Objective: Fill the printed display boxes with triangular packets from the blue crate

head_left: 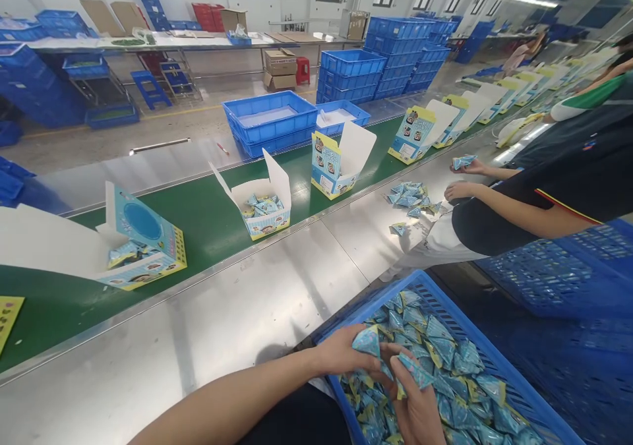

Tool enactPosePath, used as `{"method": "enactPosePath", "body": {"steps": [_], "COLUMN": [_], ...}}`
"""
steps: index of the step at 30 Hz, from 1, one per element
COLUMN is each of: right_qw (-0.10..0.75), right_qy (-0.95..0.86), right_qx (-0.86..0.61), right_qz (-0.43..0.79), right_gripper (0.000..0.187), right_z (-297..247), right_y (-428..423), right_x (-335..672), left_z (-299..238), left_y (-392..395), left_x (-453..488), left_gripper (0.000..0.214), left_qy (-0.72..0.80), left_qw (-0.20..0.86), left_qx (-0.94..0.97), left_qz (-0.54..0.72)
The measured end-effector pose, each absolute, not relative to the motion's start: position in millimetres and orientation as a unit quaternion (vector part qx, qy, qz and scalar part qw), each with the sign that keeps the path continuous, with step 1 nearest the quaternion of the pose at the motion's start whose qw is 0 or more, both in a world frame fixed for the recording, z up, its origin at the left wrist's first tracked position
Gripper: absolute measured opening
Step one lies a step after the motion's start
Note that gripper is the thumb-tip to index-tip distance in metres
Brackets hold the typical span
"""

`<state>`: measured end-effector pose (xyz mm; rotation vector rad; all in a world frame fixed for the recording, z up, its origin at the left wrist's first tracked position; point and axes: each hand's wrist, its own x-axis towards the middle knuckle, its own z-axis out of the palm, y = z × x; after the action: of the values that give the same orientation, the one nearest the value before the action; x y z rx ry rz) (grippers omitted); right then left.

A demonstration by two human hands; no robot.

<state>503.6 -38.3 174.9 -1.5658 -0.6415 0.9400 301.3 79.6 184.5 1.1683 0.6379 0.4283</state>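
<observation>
My left hand [341, 354] and my right hand [414, 402] are together over a blue plastic crate [435, 300] heaped with small triangular blue-and-yellow sachets [455, 366]. My left hand grips one sachet [366, 341] between its fingers. My right hand pinches another sachet [414, 371] at its fingertips. Both hands are just above the heap, and my right hand partly hides the crate's near side. Open printed cardboard boxes [262, 201] ride on the green conveyor belt [208, 227] ahead of me, and some hold sachets.
Steel ledges [198, 326] flank the belt. A co-worker [514, 194] across it handles sachets, with a loose pile [408, 198] on the ledge. Another blue crate [558, 267] stands by that person. Stacked blue crates [346, 76] and long tables fill the background.
</observation>
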Motion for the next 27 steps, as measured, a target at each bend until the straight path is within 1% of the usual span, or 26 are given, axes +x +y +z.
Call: {"method": "enactPosePath", "body": {"steps": [2, 4, 7, 11, 12, 13, 15, 17, 19, 21, 23, 24, 25, 26, 27], "right_qw": [0.579, 0.577, 0.523, 0.442, 0.421, 0.405, 0.399, 0.41, 0.403, 0.353, 0.286, 0.266, 0.267, 0.294, 0.342], "right_qy": [-0.217, -0.204, -0.272, -0.429, -0.464, -0.49, -0.514, -0.524, -0.556, -0.61, -0.652, -0.664, -0.665, -0.652, -0.625], "right_qx": [-0.669, -0.663, -0.649, -0.591, -0.575, -0.562, -0.547, -0.534, -0.505, -0.447, -0.383, -0.369, -0.376, -0.405, -0.449], "right_qz": [0.414, 0.431, 0.48, 0.52, 0.526, 0.53, 0.527, 0.521, 0.523, 0.552, 0.589, 0.594, 0.587, 0.569, 0.54], "right_gripper": [0.058, 0.06, 0.066, 0.075, 0.076, 0.075, 0.063, 0.044, 0.036, 0.038, 0.046, 0.049, 0.053, 0.056, 0.06], "right_z": [188, 200, 213, 217, 215, 213, 209, 208, 214, 225, 237, 241, 245, 248, 250], "right_y": [-24, -11, 3, 26, 34, 42, 60, 77, 92, 108, 124, 132, 141, 150, 159], "right_x": [509, 515, 514, 473, 459, 444, 418, 398, 382, 368, 356, 351, 346, 343, 341], "left_z": [202, 218, 236, 234, 231, 228, 225, 225, 228, 228, 225, 222, 218, 215, 212], "left_y": [89, 94, 94, 86, 85, 83, 82, 79, 76, 71, 67, 66, 64, 62, 60], "left_x": [279, 258, 239, 237, 236, 234, 225, 208, 190, 173, 154, 143, 130, 115, 98], "left_gripper": [0.066, 0.059, 0.052, 0.042, 0.043, 0.05, 0.068, 0.07, 0.065, 0.059, 0.054, 0.05, 0.046, 0.046, 0.05], "left_qy": [0.337, 0.365, 0.411, 0.492, 0.506, 0.518, 0.541, 0.567, 0.594, 0.619, 0.636, 0.642, 0.649, 0.659, 0.672], "left_qw": [0.751, 0.721, 0.632, 0.503, 0.485, 0.474, 0.468, 0.474, 0.478, 0.477, 0.479, 0.48, 0.479, 0.473, 0.462], "left_qx": [0.534, 0.554, 0.624, 0.694, 0.699, 0.7, 0.687, 0.656, 0.618, 0.576, 0.535, 0.512, 0.486, 0.455, 0.42], "left_qz": [0.193, 0.203, 0.207, 0.154, 0.142, 0.134, 0.131, 0.154, 0.193, 0.238, 0.283, 0.308, 0.336, 0.366, 0.398]}}
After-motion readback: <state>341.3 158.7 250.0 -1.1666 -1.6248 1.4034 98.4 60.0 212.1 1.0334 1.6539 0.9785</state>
